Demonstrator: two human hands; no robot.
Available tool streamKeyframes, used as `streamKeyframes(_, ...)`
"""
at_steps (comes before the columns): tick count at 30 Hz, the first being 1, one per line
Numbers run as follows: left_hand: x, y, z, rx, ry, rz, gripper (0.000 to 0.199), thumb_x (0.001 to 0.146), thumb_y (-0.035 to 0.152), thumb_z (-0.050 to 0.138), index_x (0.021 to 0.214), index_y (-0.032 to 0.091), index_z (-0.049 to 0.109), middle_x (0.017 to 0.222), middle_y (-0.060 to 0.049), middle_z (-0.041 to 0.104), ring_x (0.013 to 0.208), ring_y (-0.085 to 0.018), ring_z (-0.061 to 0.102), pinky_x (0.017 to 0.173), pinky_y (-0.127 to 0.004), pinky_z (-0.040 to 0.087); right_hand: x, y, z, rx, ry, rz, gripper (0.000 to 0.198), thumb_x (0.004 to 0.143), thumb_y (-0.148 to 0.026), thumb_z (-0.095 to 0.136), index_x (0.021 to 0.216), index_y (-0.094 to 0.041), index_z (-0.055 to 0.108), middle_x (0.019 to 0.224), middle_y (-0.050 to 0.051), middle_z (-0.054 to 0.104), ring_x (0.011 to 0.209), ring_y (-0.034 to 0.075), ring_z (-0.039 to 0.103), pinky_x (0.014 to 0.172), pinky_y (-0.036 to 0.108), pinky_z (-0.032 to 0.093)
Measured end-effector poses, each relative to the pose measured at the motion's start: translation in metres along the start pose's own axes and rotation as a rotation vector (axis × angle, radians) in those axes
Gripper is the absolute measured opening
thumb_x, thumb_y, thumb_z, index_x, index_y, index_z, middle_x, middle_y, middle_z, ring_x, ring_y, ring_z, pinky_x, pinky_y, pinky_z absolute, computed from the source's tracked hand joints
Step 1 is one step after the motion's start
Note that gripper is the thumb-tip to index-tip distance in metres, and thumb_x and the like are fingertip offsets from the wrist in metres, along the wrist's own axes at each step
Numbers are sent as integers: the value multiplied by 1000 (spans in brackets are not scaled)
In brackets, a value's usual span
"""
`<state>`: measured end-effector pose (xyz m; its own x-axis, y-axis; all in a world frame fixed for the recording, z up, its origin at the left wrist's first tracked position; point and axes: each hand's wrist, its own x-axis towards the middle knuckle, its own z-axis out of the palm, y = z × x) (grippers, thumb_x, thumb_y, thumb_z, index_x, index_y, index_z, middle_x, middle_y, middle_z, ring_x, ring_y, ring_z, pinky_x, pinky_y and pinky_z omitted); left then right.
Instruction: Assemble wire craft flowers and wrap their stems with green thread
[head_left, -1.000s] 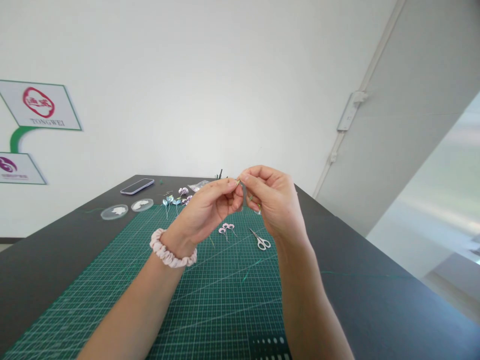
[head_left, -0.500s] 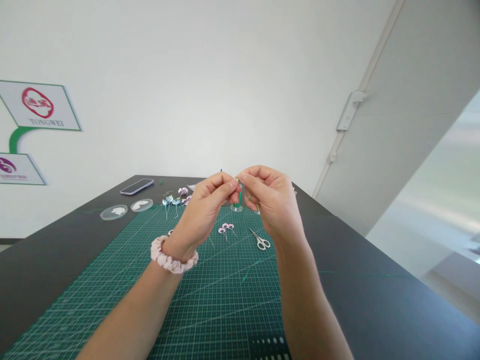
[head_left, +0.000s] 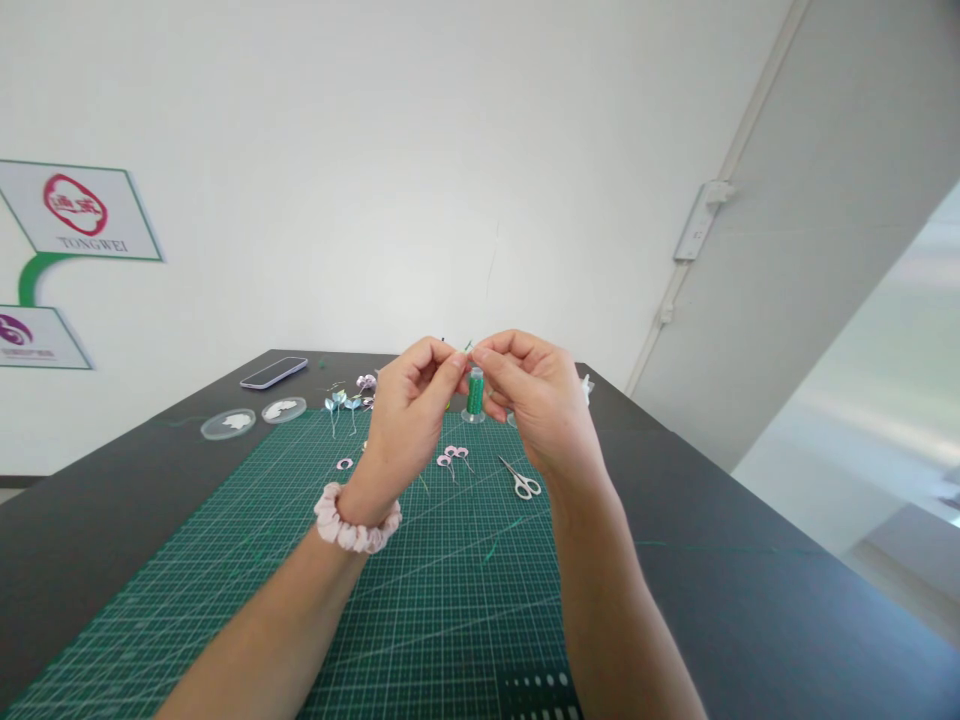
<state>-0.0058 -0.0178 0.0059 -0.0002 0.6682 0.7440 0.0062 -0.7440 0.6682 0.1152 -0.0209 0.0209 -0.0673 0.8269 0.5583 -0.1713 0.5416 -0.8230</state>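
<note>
My left hand (head_left: 412,405), with a pale scrunchie (head_left: 356,520) on its wrist, is raised over the mat in a pinch. Opposite it, my right hand (head_left: 536,395) pinches too, fingertips almost meeting the left ones. A small piece of green thread (head_left: 469,346) sticks up between the fingertips; the rest of it is hidden by the fingers. Just behind the hands stands a spool of green thread (head_left: 475,393). Below them, several small pink petal loops on wire stems (head_left: 452,455) lie near white-handled scissors (head_left: 523,486).
A green cutting mat (head_left: 435,610) covers much of the black table (head_left: 712,560). Blue wired leaves (head_left: 343,402), purple flowers (head_left: 366,382), two shallow dishes (head_left: 227,425) with white pieces and a phone (head_left: 274,373) lie at the back left. A perforated dark plate (head_left: 536,695) is in front.
The left hand has turned more upright and moved slightly, uncovering a pink loop on the mat and more of the spool. Green thread now shows above the pinched fingertips.
</note>
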Motion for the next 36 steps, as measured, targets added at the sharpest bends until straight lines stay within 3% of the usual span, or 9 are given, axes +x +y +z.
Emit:
streamKeyframes(6,-2,3,1,259,55,140,24,89,20,53,65,20,53,59,3,54,56,-11,47,56,-26,36,0,-1,0,-12,17,4,14,79,-25,66,68,-19,59,45,-9,42,37,4,31,38,22,27)
streamKeyframes(13,0,-9,-2,591,110,515,20,89,14,53,70,20,51,62,3,53,59,-12,48,57,-27,36,0,-2,-1,20,51,0,13,77,-25,66,68,-18,61,46,-8,45,37,3,32,36,21,24)
streamKeyframes(16,1,-12,-2,693,113,611,20,89,11,52,71,20,51,62,2,53,60,-13,47,57,-27,36,1,-2,-1,19,60,8,13,76,-24,67,67,-17,61,46,-8,45,36,3,32,35,20,23)
streamKeyframes(27,1,-17,-4,883,112,770,18,90,10,52,73,19,51,64,-1,54,64,-16,46,61,-31,38,2,-4,-2,-2,84,48,15,73,-23,69,63,-17,60,43,-9,42,35,3,31,33,19,22)
streamKeyframes(36,2,-17,-3,843,82,745,20,90,12,52,72,19,52,65,-1,56,65,-16,46,62,-32,37,1,-5,-1,-75,112,23,15,75,-18,65,62,-16,59,42,-8,44,34,2,32,34,20,21)
